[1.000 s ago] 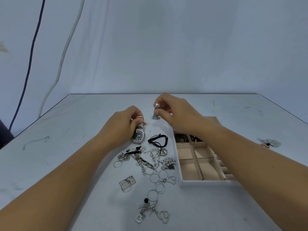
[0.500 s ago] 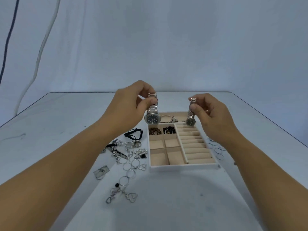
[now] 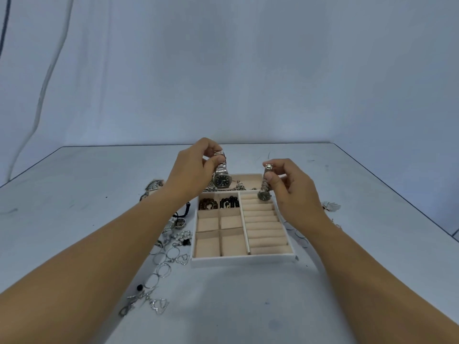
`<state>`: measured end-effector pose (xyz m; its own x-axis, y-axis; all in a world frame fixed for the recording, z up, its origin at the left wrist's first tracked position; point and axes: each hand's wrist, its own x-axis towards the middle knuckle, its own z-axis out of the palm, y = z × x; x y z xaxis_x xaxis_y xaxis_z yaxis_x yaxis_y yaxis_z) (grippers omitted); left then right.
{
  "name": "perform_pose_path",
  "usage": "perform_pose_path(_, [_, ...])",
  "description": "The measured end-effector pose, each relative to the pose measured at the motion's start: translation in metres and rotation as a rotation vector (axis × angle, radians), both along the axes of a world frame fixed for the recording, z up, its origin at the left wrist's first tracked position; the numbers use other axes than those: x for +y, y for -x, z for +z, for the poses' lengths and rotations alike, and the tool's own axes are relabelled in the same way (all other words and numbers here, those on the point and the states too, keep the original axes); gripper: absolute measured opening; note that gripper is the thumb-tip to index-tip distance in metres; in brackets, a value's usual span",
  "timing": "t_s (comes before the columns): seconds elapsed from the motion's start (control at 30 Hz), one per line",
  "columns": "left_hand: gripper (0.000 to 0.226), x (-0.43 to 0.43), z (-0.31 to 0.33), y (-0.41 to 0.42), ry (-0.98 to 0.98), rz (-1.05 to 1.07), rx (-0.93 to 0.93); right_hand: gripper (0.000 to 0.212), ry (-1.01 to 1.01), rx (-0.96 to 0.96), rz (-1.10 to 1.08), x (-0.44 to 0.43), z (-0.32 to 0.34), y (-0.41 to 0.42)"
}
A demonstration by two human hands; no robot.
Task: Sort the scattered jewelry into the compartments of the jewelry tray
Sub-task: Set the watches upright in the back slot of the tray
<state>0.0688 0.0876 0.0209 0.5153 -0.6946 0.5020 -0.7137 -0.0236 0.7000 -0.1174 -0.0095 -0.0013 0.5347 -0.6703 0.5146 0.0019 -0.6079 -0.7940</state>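
Note:
The white jewelry tray [image 3: 244, 260] with beige compartments lies on the table in front of me. My left hand [image 3: 192, 170] pinches the band of a large silver watch [image 3: 221, 179] with a dark dial, hanging above the tray's far left part. My right hand [image 3: 289, 186] holds a small silver watch [image 3: 264, 192] by its band, dangling over the top of the ring-roll column. Brown beads [image 3: 207, 204] and black beads [image 3: 229, 202] fill two upper small compartments. A chain lies in the far long compartment.
Scattered rings, chains, heart pendants and pearls [image 3: 171, 247] lie left of the tray. A black cord bracelet [image 3: 183, 212] sits beside my left forearm. Thin hoops [image 3: 299, 234] and a white feather-like piece [image 3: 331, 206] rest on the right. A patterned item [image 3: 152, 187] lies further left.
Both hands lifted the two watches from the pile and carried them over the tray. Since half a second ago they sank slightly toward the tray's far end.

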Motion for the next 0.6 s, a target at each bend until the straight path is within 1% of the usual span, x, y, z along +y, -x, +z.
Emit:
perform_pose_path(0.1, [0.007,-0.011,0.0,-0.003,-0.034,0.014,-0.037,0.02,-0.012,-0.016,0.016,0.001,0.0,0.0])
perform_pose_path(0.37, [0.005,-0.033,-0.007,-0.019,-0.203,0.053,-0.014,0.02,-0.014,0.002,0.021,-0.003,-0.004,-0.004])
perform_pose_path(0.5, [0.003,-0.037,-0.011,-0.021,-0.232,0.027,-0.075,0.019,-0.003,0.017,0.008,-0.005,-0.006,-0.004])
perform_pose_path(0.6, [0.003,-0.04,-0.017,-0.022,-0.212,0.005,-0.122,0.018,-0.001,0.028,0.006,-0.007,-0.007,-0.005])
